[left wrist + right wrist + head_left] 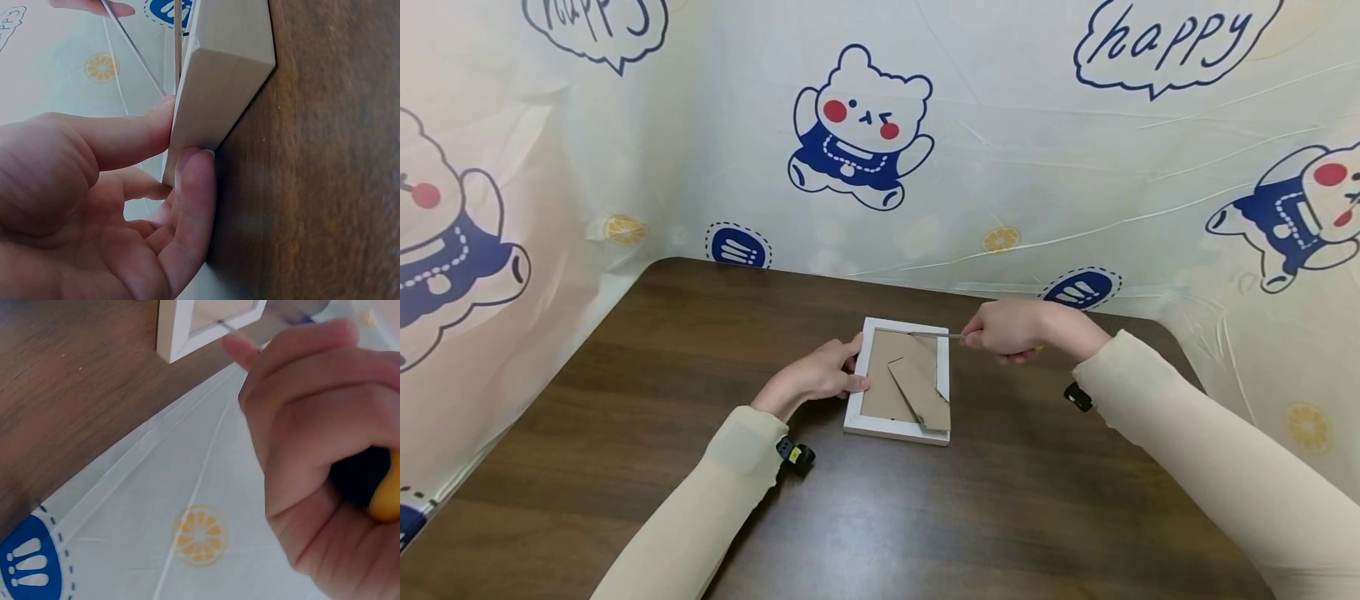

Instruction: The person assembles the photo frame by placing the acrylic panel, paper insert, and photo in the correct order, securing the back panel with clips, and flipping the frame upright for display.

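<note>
A white picture frame (891, 429) lies back side up on the brown table, with a cardboard backing (876, 390) set in it. On that backing sits a slanted cardboard stand (921, 396). My left hand (816, 373) grips the frame's left side, thumb on the upper edge and fingers against the side wall (215, 81). In my right hand (1011, 327) is a screwdriver with a black and yellow handle (386, 490), mostly hidden by the curled fingers. Its thin metal shaft (953, 336) points left across the frame's right rim, the tip at the backing's upper edge.
The dark wooden table (647, 400) spreads around the frame. A pale curtain (1000, 167) printed with bears and orange slices hangs behind its far edge and along both sides. A small black device (795, 456) is strapped at the left wrist, another (1078, 397) at the right.
</note>
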`<control>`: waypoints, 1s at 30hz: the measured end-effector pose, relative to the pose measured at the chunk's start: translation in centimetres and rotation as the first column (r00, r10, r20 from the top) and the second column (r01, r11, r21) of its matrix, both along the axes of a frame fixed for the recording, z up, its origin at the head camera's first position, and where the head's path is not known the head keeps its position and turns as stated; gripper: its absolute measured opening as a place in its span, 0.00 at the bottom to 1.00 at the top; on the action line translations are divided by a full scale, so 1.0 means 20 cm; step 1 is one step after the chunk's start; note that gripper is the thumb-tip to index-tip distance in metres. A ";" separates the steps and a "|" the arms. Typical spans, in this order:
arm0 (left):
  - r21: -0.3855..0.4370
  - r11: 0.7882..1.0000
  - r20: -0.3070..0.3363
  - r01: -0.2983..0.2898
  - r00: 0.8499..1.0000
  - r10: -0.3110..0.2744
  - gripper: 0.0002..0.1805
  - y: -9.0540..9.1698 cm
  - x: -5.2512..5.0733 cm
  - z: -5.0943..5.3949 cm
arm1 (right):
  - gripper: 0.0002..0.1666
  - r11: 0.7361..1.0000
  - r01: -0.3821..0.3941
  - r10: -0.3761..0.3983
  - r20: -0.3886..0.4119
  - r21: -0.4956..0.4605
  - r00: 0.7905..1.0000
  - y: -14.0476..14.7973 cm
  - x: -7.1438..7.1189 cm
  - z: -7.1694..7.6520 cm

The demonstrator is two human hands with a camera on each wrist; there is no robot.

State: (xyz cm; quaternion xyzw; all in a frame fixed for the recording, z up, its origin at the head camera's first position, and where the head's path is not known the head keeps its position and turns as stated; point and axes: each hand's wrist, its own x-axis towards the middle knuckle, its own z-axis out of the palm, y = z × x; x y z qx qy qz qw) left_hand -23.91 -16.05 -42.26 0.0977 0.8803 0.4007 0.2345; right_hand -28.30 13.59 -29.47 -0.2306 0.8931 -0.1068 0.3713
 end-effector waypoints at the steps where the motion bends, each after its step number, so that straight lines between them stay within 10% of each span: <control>1: 0.000 1.000 -0.001 0.000 1.000 0.000 0.48 0.00 0.00 0.00 | 0.27 1.000 -0.015 0.016 -0.024 0.018 1.000 -0.01 0.01 0.00; 18: 0.003 1.000 -0.004 -0.002 1.000 0.002 0.48 0.00 0.01 0.00 | 0.26 0.999 0.027 -0.016 -0.228 0.047 0.974 -0.08 0.15 -0.10; 30: 0.001 1.000 -0.014 0.008 1.000 -0.008 0.48 0.00 0.00 -0.01 | 0.22 0.991 -0.091 0.122 -0.390 0.095 0.913 -0.10 0.23 -0.16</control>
